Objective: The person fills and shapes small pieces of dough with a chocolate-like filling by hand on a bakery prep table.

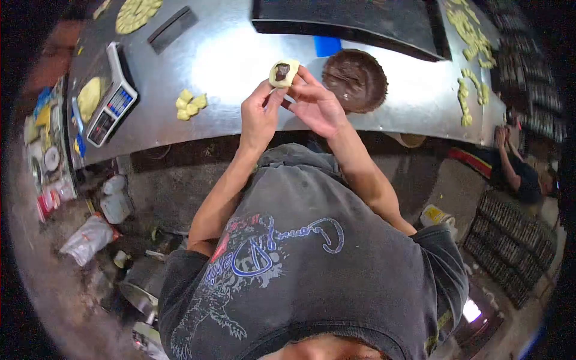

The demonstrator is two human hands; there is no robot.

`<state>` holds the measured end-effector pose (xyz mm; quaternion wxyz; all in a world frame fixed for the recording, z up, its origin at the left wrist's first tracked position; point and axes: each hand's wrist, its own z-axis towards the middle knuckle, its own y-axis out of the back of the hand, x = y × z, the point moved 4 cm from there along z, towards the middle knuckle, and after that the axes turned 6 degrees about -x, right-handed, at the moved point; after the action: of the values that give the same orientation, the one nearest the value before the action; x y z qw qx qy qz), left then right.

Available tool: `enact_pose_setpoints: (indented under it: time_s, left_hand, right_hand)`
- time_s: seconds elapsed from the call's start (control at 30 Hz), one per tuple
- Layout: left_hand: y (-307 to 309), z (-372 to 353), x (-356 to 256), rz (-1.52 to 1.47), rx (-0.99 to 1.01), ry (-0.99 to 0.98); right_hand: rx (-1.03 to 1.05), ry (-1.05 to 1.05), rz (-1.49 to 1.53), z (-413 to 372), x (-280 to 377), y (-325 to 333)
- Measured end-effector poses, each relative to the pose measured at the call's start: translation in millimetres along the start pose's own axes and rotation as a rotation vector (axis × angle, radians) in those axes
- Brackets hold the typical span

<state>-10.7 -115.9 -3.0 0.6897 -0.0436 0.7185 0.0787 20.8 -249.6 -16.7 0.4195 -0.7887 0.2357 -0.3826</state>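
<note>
Metal tabletop (222, 66) lies bare between the small dough pieces (191, 105) and my left hand (261, 114); its near edge runs close to me. Both forearms reach forward, elbows bent. My left hand pinches one dough round (290, 76) with brown filling, my right hand (321, 108) steadying it, palm open. One bowl (355, 81) sits beside; one scale (114, 99) stands left.

Room lies between scale (117, 99) and dough pieces (190, 105); a black tray (354, 19) blocks beyond the bowl (355, 81).
</note>
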Motion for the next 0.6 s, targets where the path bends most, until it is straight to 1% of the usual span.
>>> enact_pose_setpoints:
  time_s: [0.07,0.1,0.2,0.23,0.33,0.37,0.47,0.5,0.57,0.6]
  left_hand:
    - [30.3,-1.0,-2.8,-0.040,-0.138,0.066]
    - [41.3,-1.3,-4.7,-0.093,-0.214,-0.008]
    - [78.0,3.2,-2.2,-0.026,-0.237,-0.087]
    - [88.1,3.6,-2.4,0.024,-0.228,-0.100]
    - [111.4,8.2,-1.0,0.181,-0.179,-0.256]
    - [115.6,7.8,1.4,0.112,-0.170,-0.219]
    - [126.4,4.0,-1.9,-0.071,-0.047,-0.019]
    - [126.6,3.2,-1.3,-0.126,-0.030,-0.041]
    - [123.1,3.5,2.2,-0.243,0.011,-0.087]
    - [118.8,4.4,1.2,-0.256,0.030,-0.166]
  right_hand:
    - [-0.049,0.033,-0.094,11.8,-20.0,-20.5]
    - [-0.061,0.090,-0.151,16.7,-26.5,-31.6]
    - [-0.076,0.368,-0.634,30.1,-43.0,-54.2]
    - [-0.095,0.456,-0.740,29.4,-46.2,-66.4]
    - [-0.096,0.497,-1.143,29.3,-54.1,-83.5]
    - [-0.120,0.489,-1.093,29.3,-58.4,-89.4]
    - [-0.111,0.045,-0.886,32.5,-62.5,-75.5]
    - [-0.050,-0.079,-0.762,28.6,-61.1,-77.6]
    - [-0.066,-0.085,-0.727,22.3,-56.1,-75.6]
    - [-0.073,-0.087,-0.708,18.0,-52.8,-74.4]
